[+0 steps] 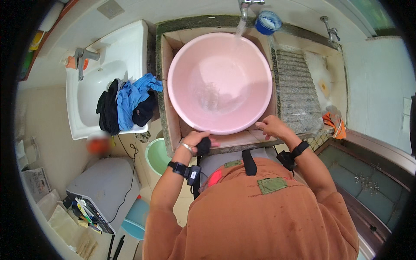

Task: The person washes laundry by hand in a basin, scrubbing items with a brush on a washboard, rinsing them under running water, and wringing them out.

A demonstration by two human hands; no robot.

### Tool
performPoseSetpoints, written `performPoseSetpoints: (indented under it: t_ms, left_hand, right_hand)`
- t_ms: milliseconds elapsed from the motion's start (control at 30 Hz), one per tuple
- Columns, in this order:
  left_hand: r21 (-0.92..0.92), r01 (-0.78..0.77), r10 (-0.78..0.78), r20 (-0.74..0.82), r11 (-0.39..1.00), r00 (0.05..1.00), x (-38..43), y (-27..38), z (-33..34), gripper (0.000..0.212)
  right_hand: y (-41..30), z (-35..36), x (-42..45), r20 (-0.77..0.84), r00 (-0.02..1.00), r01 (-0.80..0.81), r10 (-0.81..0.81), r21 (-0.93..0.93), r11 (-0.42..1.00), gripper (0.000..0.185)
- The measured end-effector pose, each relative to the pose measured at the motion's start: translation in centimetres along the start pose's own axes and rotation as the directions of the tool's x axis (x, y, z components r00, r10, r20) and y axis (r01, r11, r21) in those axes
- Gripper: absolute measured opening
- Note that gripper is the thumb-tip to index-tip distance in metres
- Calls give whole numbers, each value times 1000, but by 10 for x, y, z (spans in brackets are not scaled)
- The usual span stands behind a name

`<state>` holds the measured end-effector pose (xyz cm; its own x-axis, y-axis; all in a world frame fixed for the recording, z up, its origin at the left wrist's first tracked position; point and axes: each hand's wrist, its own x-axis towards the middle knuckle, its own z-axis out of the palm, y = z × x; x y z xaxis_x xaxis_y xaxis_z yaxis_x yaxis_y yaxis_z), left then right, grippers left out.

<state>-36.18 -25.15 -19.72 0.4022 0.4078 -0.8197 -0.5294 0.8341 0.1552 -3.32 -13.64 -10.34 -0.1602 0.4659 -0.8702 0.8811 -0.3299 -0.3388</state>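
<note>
A large pink plastic basin (188, 110) sits in the tiled stone sink (171, 130) before me. From the metal tap (244, 11) above its far rim, water (240, 28) runs into it, and shallow water ripples on the bottom. My left hand (194, 140) is at the basin's near rim, its fingers around a small black bundle, apparently cloth (204, 146). Just off the near right side of the rim is my right hand (275, 127), fingers loosely bent and apart, with nothing visible in them.
Blue and black clothes (130, 100) hang over the front of the white washbasin (78, 110) at left. Right of the basin lies a ridged stone washboard (297, 87). A blue tub (268, 23) stands beside the tap. Below left are a green bucket (156, 156) and a grey appliance (104, 182).
</note>
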Motion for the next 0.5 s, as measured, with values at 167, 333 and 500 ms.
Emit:
performPoseSetpoints:
  t_ms: [167, 333, 500]
  left_hand:
    - [126, -441, 458, -288, 888, 841, -4, 51, -52, 34]
    - [127, -271, 296, -280, 954, 913, -5, 35, -11, 38]
    - [167, 71, -79, 44, 983, 996, -5, -12, 28, 40]
  right_hand:
    - [-3, 10, -9, 101, 994, -67, 41, 264, 962, 42]
    - [3, 21, 16, 92, 993, -12, -70, 690, 724, 45]
    - [-10, -22, 9, -398, 914, 372, -79, 743, 557, 73]
